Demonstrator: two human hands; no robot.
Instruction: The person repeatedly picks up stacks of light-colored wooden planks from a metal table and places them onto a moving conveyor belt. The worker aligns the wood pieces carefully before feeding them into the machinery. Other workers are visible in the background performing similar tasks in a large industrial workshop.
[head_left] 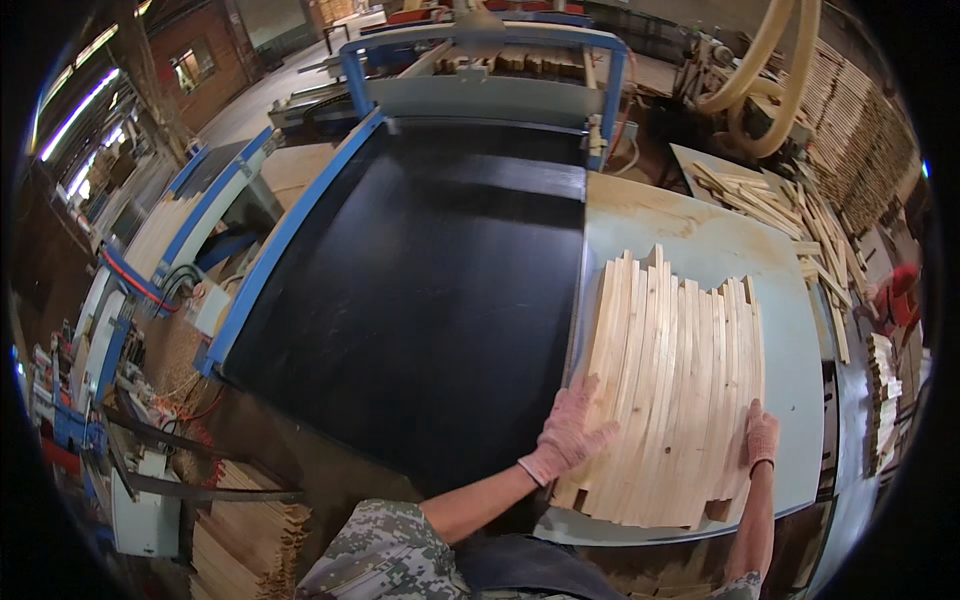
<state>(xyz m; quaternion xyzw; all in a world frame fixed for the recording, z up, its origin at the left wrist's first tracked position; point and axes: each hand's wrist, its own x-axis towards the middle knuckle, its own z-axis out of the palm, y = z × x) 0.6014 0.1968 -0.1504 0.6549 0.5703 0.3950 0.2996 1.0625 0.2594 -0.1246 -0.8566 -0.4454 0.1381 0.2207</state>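
A row of pale wooden strips (668, 400) lies side by side on a light grey tabletop, their far ends uneven. Against the left side of the row is my left hand (572, 437) in a pinkish knit glove, fingers stretched out and thumb spread over the nearest strips. On the opposite side, my right hand (762, 435), gloved the same way, lies along the outermost strip with its fingers stretched forward. The row sits between both hands, touched by each.
Left of the grey tabletop (700, 220) runs a wide black conveyor belt (420, 300) with a blue side rail (290, 240). A blue machine frame (480, 40) spans its far end. Loose strips (770, 205) lie at the right. Stacked wood (250, 530) stands at lower left.
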